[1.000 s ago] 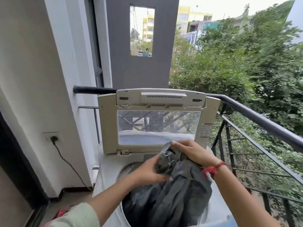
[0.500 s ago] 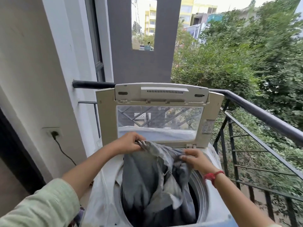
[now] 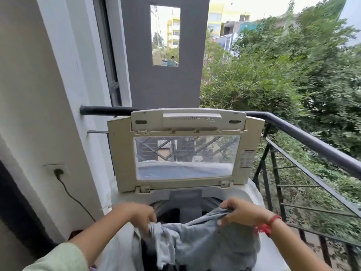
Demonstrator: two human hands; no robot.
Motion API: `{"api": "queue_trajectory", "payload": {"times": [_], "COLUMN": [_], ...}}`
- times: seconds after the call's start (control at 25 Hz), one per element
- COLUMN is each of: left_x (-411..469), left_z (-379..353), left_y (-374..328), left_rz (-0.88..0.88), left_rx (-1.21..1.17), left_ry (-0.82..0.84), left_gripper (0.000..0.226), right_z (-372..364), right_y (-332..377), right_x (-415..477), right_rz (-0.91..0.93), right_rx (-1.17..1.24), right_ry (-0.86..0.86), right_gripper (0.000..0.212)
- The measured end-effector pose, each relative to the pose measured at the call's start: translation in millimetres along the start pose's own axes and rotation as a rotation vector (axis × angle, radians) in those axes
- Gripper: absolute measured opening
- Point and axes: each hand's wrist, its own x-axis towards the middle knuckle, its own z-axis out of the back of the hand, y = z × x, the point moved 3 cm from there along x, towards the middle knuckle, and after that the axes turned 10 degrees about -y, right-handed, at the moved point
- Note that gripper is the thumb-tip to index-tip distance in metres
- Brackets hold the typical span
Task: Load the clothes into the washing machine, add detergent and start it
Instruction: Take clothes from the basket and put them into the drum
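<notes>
**Washing machine open on balcony, grey garment held over drum**

Washing machine (image 3: 252, 194), a top-loader, stood on a balcony against the black metal railing (image 3: 304, 132), with the white wall (image 3: 39, 94) on its left. Its lid (image 3: 185, 149) was raised upright, clear window panel facing the camera, sticker on the right frame edge. Drum opening (image 3: 187, 210) was visible below the lid hinge, dark inside.

Grey garment (image 3: 205, 243) was bunched over the front of the drum opening, partly down in it, top edge stretched between both hands.

Left hand (image 3: 138, 216) was closed around the garment's left end, fingers curled downward into the fabric. Pale green sleeve (image 3: 62, 259) on that arm.

Right hand (image 3: 242, 212) was pinched tight on the garment's right end, thumb under, fingers on top. Red thread band (image 3: 270, 223) sat on that wrist.

Black power cord (image 3: 72, 196) ran from the wall socket (image 3: 57, 171) down toward the machine's left side. Lower end hidden, couldn't tell where it finished.
</notes>
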Motion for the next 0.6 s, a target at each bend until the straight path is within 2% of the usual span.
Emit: {"api": "queue_trajectory", "payload": {"times": [0.04,0.08,0.12,0.2,0.24,0.32,0.4,0.48,0.52,0.56,0.6], "left_x": [1,5,9,14,15,19,19,14,10,9,10], "left_z": [-3,-5,-3,4,7,11,16,29,35,38,39], "left_y": [-2,-7,-16,-44,-57,-76,-79,-63,-51,-38,-26], "left_rz": [0.04,0.044,-0.004,-0.182,-0.275,-0.413,-0.453,-0.417,-0.409,-0.379,-0.303], "left_rx": [-0.022,-0.1,-0.222,-0.514,-0.658,-0.862,-1.018,-1.244,-1.283,-1.196,-0.929], "left_ry": [0.14,0.2,0.151,-0.134,-0.263,-0.411,-0.51,-0.547,-0.504,-0.405,-0.286], "left_gripper": [0.055,0.078,0.094,0.104,0.093,0.047,0.017,0.015,0.019,0.031,0.045], "right_z": [2,10,18,30,35,46,65,83,85,80,71], "right_y": [5,15,26,52,62,74,71,60,48,30,14], "right_x": [4,7,11,13,12,9,-3,-13,-15,-14,-13], "right_rz": [0.059,0.133,0.197,0.319,0.36,0.357,0.344,0.331,0.257,0.132,0.003], "right_rx": [0.096,0.187,0.254,0.444,0.541,0.743,0.85,0.817,0.721,0.594,0.398], "right_ry": [-0.163,-0.323,-0.434,-0.511,-0.525,-0.551,-0.61,-0.516,-0.394,-0.243,-0.104], "right_gripper": [0.006,0.017,0.031,0.031,0.024,0.014,0.014,0.034,0.046,0.057,0.068]}}
